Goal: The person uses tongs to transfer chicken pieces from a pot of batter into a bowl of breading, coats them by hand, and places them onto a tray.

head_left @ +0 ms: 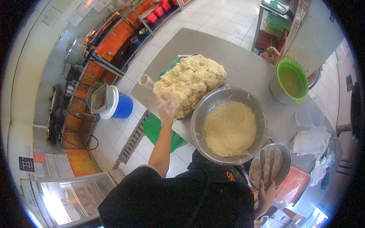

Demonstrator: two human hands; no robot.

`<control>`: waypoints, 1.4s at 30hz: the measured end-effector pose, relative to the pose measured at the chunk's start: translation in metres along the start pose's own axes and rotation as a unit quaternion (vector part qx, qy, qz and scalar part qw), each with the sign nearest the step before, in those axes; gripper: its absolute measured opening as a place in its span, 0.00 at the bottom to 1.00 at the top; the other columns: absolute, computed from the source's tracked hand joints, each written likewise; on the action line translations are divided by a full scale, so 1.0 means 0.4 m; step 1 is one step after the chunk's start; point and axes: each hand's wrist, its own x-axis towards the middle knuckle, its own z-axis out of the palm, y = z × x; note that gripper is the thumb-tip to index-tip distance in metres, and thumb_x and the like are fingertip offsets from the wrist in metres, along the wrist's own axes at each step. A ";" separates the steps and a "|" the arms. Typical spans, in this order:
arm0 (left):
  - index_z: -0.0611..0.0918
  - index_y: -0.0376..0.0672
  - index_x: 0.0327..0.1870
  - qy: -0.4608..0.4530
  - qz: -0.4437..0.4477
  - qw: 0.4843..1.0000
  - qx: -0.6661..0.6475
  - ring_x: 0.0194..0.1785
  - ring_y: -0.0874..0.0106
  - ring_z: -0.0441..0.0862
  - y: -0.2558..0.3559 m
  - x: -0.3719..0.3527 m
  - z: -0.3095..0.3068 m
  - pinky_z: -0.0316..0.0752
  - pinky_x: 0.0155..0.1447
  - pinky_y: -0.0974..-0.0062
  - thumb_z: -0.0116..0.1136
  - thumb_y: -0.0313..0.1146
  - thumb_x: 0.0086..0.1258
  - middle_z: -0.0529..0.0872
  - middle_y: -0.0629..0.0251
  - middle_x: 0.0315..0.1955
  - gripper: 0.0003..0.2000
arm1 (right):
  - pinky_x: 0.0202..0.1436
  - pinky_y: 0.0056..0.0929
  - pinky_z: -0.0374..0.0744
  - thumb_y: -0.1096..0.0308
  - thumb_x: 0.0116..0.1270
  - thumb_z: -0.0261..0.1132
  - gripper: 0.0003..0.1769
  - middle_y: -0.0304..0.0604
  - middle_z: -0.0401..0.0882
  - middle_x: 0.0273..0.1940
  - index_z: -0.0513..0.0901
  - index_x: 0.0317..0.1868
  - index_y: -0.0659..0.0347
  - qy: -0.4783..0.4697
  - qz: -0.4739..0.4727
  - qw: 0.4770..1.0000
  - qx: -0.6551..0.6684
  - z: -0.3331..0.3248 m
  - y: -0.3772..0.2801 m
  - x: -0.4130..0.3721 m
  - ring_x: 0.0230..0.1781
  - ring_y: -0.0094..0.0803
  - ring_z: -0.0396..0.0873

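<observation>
My left hand (166,108), pale with flour or crumbs, is at the near left edge of a big heap of crumb-coated pieces (192,78). Its fingers look apart, and nothing shows in them. Over on the right, my right hand (267,194) is closed round the handles of dark tongs (269,169). The tongs reach into a metal pot (288,159) of pale, wet batter-like mix. Between the hands stands a wide steel bowl (197,131) with yellowish crumbs (230,127) in it.
On the grey table (232,57) are a white cup (145,80), a green strainer (292,78), a clear container (311,113) and white plastic bags (311,141). An orange-red package (294,184) lies beside the pot. A blue bucket (123,105) stands on the floor at left.
</observation>
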 end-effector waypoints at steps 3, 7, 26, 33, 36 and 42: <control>0.66 0.28 0.77 0.073 0.161 0.984 -0.008 0.78 0.39 0.68 -0.032 -0.020 0.067 0.62 0.83 0.51 0.54 0.51 0.82 0.70 0.32 0.74 0.36 | 0.74 0.52 0.73 0.41 0.73 0.70 0.47 0.72 0.77 0.67 0.70 0.75 0.74 0.027 -0.004 0.999 -0.026 -0.009 0.004 -0.019 0.69 0.65 0.76; 0.65 0.27 0.79 0.078 0.271 0.959 0.017 0.81 0.40 0.64 -0.092 0.016 0.159 0.59 0.85 0.50 0.52 0.48 0.84 0.67 0.32 0.77 0.35 | 0.64 0.51 0.78 0.45 0.75 0.69 0.40 0.66 0.82 0.63 0.73 0.73 0.69 0.066 -0.048 0.995 -0.057 0.005 0.114 -0.011 0.59 0.60 0.82; 0.64 0.29 0.81 0.014 0.381 0.871 0.311 0.86 0.52 0.59 -0.101 0.038 0.186 0.50 0.89 0.55 0.50 0.43 0.85 0.65 0.41 0.82 0.32 | 0.51 0.58 0.81 0.61 0.69 0.70 0.24 0.66 0.85 0.44 0.75 0.57 0.67 0.088 -0.039 0.995 0.020 -0.077 -0.004 -0.077 0.47 0.65 0.85; 0.62 0.29 0.82 -0.157 0.175 0.897 -0.374 0.83 0.62 0.64 0.054 -0.096 0.055 0.55 0.87 0.64 0.49 0.34 0.87 0.63 0.48 0.83 0.29 | 0.46 0.59 0.82 0.57 0.71 0.70 0.21 0.62 0.87 0.38 0.77 0.49 0.67 0.091 -0.029 0.995 -0.016 -0.122 -0.031 -0.093 0.43 0.63 0.87; 0.62 0.30 0.83 -0.208 0.101 0.752 -0.618 0.81 0.66 0.66 0.133 -0.187 0.028 0.57 0.85 0.68 0.48 0.31 0.87 0.62 0.51 0.83 0.28 | 0.45 0.60 0.83 0.55 0.73 0.68 0.21 0.62 0.88 0.38 0.79 0.49 0.66 0.075 -0.057 0.993 -0.070 -0.128 -0.046 -0.083 0.41 0.63 0.87; 0.64 0.38 0.84 -0.269 0.276 0.842 -0.377 0.67 0.73 0.75 0.346 -0.454 -0.090 0.72 0.70 0.78 0.49 0.26 0.84 0.72 0.54 0.74 0.28 | 0.49 0.61 0.84 0.48 0.75 0.64 0.25 0.67 0.88 0.38 0.84 0.49 0.67 -0.028 -0.038 0.990 -0.129 -0.099 -0.142 -0.031 0.42 0.67 0.88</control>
